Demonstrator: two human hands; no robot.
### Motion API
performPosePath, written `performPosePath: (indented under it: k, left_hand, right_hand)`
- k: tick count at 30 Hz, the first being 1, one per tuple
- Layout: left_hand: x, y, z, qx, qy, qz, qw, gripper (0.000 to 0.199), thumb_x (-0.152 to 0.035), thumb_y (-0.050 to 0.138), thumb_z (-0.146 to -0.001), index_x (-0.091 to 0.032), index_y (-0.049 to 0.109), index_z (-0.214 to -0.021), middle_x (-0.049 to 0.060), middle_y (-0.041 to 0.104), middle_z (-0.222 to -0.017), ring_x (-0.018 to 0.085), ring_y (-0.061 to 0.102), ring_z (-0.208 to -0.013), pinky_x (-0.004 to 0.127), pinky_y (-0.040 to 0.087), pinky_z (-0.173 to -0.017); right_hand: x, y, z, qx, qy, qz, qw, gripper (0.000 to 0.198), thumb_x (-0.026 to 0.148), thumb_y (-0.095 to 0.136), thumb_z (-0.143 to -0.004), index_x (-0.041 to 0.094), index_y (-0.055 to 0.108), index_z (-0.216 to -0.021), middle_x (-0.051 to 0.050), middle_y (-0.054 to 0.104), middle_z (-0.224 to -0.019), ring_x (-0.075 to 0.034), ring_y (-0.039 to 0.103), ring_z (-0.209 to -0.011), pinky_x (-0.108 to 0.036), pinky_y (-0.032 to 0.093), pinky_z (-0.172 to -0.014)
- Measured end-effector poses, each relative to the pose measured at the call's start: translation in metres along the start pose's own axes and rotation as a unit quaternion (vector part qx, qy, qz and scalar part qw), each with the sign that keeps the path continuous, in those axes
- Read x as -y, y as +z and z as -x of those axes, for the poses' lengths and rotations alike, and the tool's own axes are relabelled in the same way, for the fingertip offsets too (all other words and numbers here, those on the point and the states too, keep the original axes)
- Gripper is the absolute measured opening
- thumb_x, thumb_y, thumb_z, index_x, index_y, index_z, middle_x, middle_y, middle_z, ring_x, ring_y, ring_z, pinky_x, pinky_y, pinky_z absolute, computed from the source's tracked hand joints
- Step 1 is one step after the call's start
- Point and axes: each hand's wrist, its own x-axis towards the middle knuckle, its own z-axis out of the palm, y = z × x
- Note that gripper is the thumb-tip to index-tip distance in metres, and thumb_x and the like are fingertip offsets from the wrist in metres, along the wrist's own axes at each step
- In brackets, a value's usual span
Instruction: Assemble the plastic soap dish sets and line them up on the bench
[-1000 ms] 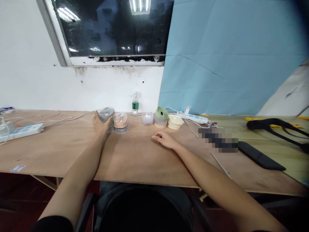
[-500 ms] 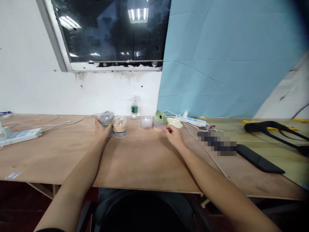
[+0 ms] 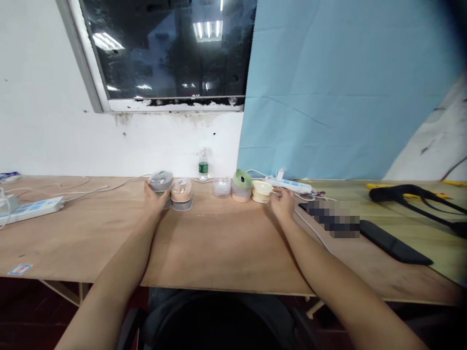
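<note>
My left hand [image 3: 156, 200] is wrapped round a container with a grey lid [image 3: 161, 180], thumb on its right side and fingers on its left. Just right of it stands a container [image 3: 181, 190] with a peach upper part and a grey base. My right hand [image 3: 282, 203] is closed at the right edge of a stack of cream bowls [image 3: 261, 191]; its fingertips are partly hidden. Between the hands stand a stack of clear plastic containers [image 3: 222, 187] and a stacked container [image 3: 241, 185], green above, grey in the middle and peach below.
A water bottle [image 3: 203, 165] stands against the wall. One power strip [image 3: 290, 183] lies behind my right hand, another [image 3: 32, 209] at the far left, with white cables. A dark flat object [image 3: 394, 241] and black straps [image 3: 412, 194] are at the right.
My right hand has moved right, from the green and peach container to the cream bowls, which now show as a stack. My left hand stays at the grey-lidded container.
</note>
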Motion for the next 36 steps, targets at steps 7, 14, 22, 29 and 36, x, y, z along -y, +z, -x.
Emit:
performPosePath:
  k: [7,14,22,29,36]
  left_hand:
    - [0.001,0.001,-0.002,-0.010,0.001,-0.003,1.000,0.104,-0.045,0.071,-0.069,-0.007,0.014,-0.146,0.024,0.030,-0.147,0.033,0.028,-0.138,0.043,0.026,-0.114]
    - [0.000,0.001,-0.002,-0.006,-0.002,-0.006,1.000,0.103,-0.045,0.071,-0.068,-0.008,0.014,-0.146,0.023,0.029,-0.147,0.033,0.029,-0.138,0.044,0.027,-0.113]
    - [0.003,0.002,-0.003,-0.008,0.002,-0.005,1.000,0.105,-0.046,0.071,-0.068,-0.005,0.014,-0.146,0.026,0.030,-0.146,0.034,0.030,-0.137,0.042,0.027,-0.113]
    - [-0.011,-0.003,0.004,-0.048,0.004,-0.038,0.998,0.099,-0.052,0.065,-0.074,-0.003,0.017,-0.146,0.026,0.031,-0.145,0.035,0.029,-0.137,0.047,0.024,-0.112]
    - [-0.042,-0.008,0.021,-0.091,0.257,-0.075,0.959,0.083,-0.048,0.055,-0.082,-0.010,0.019,-0.146,0.024,0.031,-0.147,0.034,0.021,-0.141,0.050,0.015,-0.113]
  right_hand:
    - [-0.006,0.009,0.005,0.045,-0.032,0.019,0.998,0.031,0.028,0.054,-0.073,0.019,0.066,-0.101,-0.012,0.052,-0.118,-0.027,0.051,-0.109,-0.044,0.041,-0.095]
    - [-0.016,0.015,0.001,0.053,-0.042,-0.007,0.998,0.028,0.027,0.054,-0.074,0.018,0.068,-0.096,-0.013,0.056,-0.117,-0.025,0.055,-0.106,-0.041,0.044,-0.094]
    - [0.002,0.006,0.000,-0.007,-0.074,-0.058,0.996,0.027,0.027,0.055,-0.076,0.014,0.067,-0.095,-0.015,0.060,-0.109,-0.026,0.056,-0.103,-0.042,0.042,-0.097]
    - [0.050,-0.012,0.015,-0.031,-0.148,-0.086,0.985,0.013,0.029,0.061,-0.077,0.018,0.065,-0.083,-0.012,0.060,-0.106,-0.025,0.056,-0.105,-0.042,0.042,-0.097]
    - [0.094,-0.009,0.053,0.113,-0.248,-0.206,0.940,0.018,0.035,0.071,-0.070,0.022,0.059,-0.072,-0.008,0.064,-0.104,-0.024,0.061,-0.099,-0.040,0.048,-0.089]
